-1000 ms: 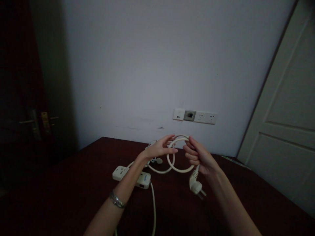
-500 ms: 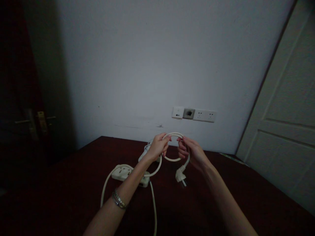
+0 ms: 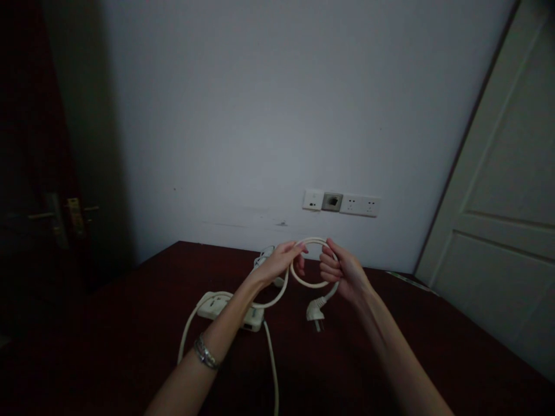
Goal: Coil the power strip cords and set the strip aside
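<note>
Both my hands hold a loop of cream power cable (image 3: 309, 283) above a dark red table (image 3: 130, 323). My left hand (image 3: 277, 263), with a bracelet on its wrist, grips the left side of the loop. My right hand (image 3: 342, 274) is closed on the right side. The cable's plug (image 3: 314, 315) hangs below my right hand with its pins down. The cable trails back to a cream power strip (image 3: 228, 309) lying flat on the table behind my left forearm.
A row of wall sockets (image 3: 341, 203) sits on the white wall above the table's far edge. A white door (image 3: 498, 231) stands at the right, a dark door with a brass handle (image 3: 65, 216) at the left. A second small white item (image 3: 262, 260) lies behind my left hand.
The loop shrank from a wide coil to a small ring and my hands came closer together. The plug swung left and lower under my right hand.
</note>
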A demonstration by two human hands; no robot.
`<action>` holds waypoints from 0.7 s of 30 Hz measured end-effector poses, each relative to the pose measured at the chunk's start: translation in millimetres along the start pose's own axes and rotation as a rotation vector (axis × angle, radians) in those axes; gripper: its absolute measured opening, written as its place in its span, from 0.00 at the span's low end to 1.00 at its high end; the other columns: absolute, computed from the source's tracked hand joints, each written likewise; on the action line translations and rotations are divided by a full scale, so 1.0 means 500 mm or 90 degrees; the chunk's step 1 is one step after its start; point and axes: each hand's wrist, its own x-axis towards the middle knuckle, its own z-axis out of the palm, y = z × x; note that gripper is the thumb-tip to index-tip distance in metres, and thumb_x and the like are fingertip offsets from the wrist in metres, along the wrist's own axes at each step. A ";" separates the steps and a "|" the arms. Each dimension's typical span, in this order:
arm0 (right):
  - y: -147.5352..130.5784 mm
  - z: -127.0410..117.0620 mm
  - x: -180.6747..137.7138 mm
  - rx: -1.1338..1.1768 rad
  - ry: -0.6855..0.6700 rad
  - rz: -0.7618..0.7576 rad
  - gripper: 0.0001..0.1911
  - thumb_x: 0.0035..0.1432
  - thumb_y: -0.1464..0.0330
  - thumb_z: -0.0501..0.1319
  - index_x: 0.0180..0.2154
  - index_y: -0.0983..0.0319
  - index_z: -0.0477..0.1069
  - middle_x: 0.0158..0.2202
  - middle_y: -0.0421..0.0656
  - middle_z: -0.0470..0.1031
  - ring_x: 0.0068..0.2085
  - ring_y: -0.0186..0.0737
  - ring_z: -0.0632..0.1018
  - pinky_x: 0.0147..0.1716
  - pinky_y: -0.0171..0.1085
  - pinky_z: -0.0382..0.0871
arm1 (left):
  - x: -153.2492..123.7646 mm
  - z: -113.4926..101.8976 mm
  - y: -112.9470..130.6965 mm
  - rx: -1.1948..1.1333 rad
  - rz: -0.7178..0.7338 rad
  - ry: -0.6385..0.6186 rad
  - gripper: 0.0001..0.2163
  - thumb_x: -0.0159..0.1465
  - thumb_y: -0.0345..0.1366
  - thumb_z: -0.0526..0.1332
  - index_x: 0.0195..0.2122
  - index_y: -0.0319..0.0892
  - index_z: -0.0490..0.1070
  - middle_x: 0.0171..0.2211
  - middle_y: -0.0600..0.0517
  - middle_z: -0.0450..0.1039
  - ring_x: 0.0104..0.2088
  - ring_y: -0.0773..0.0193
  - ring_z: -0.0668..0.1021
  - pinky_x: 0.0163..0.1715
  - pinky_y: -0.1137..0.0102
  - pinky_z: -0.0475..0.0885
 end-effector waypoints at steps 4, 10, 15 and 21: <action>-0.015 -0.014 -0.004 0.021 0.011 -0.036 0.18 0.54 0.62 0.61 0.23 0.61 0.54 0.12 0.28 0.43 0.14 0.23 0.42 0.09 0.23 0.41 | -0.037 -0.019 -0.015 0.031 -0.106 -0.090 0.20 0.58 0.52 0.55 0.41 0.39 0.61 0.25 0.53 0.69 0.18 0.70 0.73 0.16 0.76 0.65; -0.034 -0.040 -0.008 0.011 0.003 -0.074 0.18 0.55 0.64 0.60 0.23 0.60 0.52 0.12 0.28 0.45 0.13 0.24 0.43 0.09 0.24 0.44 | -0.113 -0.055 -0.008 0.201 -0.202 -0.244 0.21 0.62 0.52 0.49 0.39 0.37 0.67 0.16 0.58 0.62 0.11 0.75 0.60 0.13 0.78 0.55; -0.066 -0.069 -0.025 0.049 0.031 -0.113 0.17 0.56 0.67 0.59 0.23 0.60 0.52 0.12 0.28 0.45 0.13 0.24 0.44 0.10 0.23 0.42 | -0.172 -0.125 0.022 0.378 -0.149 -0.191 0.17 0.60 0.48 0.55 0.29 0.37 0.71 0.17 0.58 0.57 0.17 0.75 0.59 0.16 0.78 0.51; -0.101 -0.105 -0.048 0.064 0.052 -0.153 0.15 0.57 0.70 0.57 0.23 0.60 0.53 0.13 0.29 0.45 0.14 0.24 0.44 0.11 0.24 0.42 | -0.245 -0.204 0.019 0.036 -0.270 -0.056 0.16 0.58 0.51 0.56 0.27 0.41 0.61 0.14 0.64 0.43 0.14 0.76 0.46 0.13 0.77 0.47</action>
